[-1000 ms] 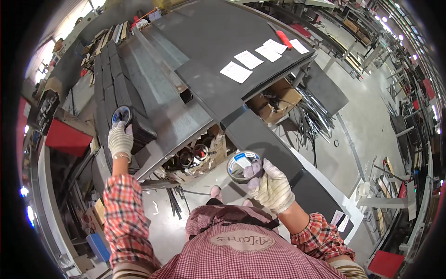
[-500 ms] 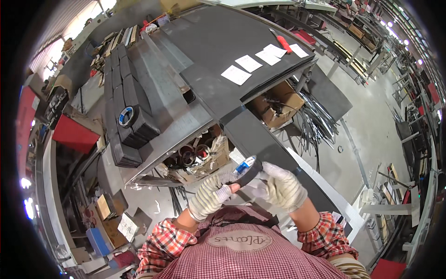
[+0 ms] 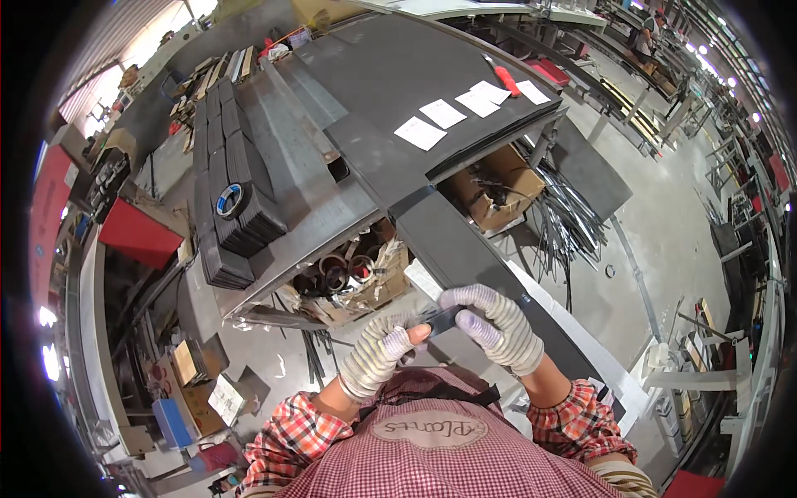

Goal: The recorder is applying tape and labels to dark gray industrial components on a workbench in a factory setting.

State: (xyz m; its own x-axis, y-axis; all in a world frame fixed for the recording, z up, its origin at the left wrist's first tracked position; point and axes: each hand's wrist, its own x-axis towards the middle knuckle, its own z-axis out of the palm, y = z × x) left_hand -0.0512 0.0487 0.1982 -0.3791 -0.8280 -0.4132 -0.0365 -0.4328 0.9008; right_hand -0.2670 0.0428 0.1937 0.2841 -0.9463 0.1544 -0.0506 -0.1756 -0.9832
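Observation:
In front of the apron my left hand (image 3: 380, 349), in a whitish knit glove with a bare thumb tip, is closed on a roll of dark tape (image 3: 445, 319). Most of that roll is hidden behind the fingers. My right hand (image 3: 501, 329), gloved too, pinches the dark tape from the other side, thumb and forefinger together. Just beyond the hands lies a long dark panel (image 3: 461, 249), reaching from the workbench toward my right side. Another roll of tape (image 3: 230, 201), with a blue inner ring, rests on stacked dark strips (image 3: 245, 178) on the left.
Several white papers (image 3: 419, 133) and a red-handled tool (image 3: 507, 80) lie on the dark tabletop (image 3: 365, 66). Beneath the bench are a carton with used tape rings (image 3: 334, 274) and another cardboard box (image 3: 506, 203). Thin dark strips (image 3: 569, 241) hang beside it.
The tape roll has turned between my hands, so its blue inner side no longer shows. My right fingers have curled in and closed on the tape.

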